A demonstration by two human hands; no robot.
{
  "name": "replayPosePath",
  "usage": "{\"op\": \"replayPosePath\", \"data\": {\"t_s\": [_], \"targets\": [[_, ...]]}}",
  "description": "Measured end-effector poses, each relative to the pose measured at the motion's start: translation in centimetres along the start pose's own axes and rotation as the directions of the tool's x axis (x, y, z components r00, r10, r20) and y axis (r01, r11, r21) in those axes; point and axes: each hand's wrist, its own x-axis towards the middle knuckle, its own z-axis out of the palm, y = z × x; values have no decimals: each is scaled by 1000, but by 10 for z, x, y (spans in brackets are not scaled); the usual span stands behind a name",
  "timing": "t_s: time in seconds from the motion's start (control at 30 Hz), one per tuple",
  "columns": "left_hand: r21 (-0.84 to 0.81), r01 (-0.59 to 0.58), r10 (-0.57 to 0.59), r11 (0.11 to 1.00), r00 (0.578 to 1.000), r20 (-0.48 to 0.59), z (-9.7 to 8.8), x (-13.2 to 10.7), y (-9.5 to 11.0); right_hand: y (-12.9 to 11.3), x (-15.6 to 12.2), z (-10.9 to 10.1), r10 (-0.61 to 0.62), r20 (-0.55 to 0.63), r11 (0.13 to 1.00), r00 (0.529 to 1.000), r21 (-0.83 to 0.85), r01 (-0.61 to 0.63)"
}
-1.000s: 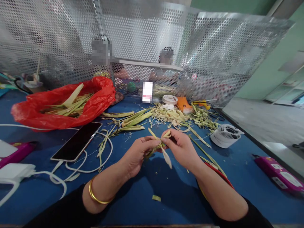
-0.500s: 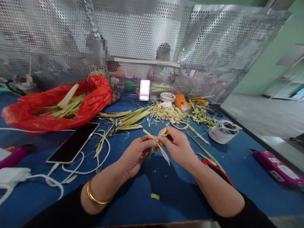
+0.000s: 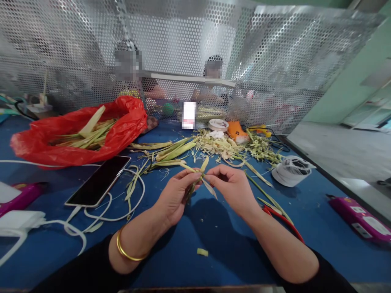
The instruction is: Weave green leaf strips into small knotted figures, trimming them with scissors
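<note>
Over the table [image 3: 214,232], left hand [image 3: 175,199] and right hand [image 3: 232,188] pinch a thin yellow-green leaf [image 3: 203,165].

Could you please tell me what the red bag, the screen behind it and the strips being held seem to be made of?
The red bag looks like thin glossy plastic film: it crumples and shines. The screen seems perforated sheet metal, silvery, with regular round holes. The strips look like fibrous, matte plant leaf, green-yellow and thin.

Left hand [image 3: 174,195] and right hand [image 3: 230,185] pinching leaf strips [image 3: 198,181].
</note>
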Motion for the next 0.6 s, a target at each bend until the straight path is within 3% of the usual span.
{"op": "replayPosePath", "data": {"t_s": [0.4, 0.6], "targets": [[48, 3, -6, 999, 999, 42, -2, 0, -1, -5, 0, -2, -33, 19, 999, 999, -18, 33], [99, 46, -56, 994, 993, 105, 0, -3, -2, -5, 6, -5, 49, 152, 958, 987, 271, -90]]}}
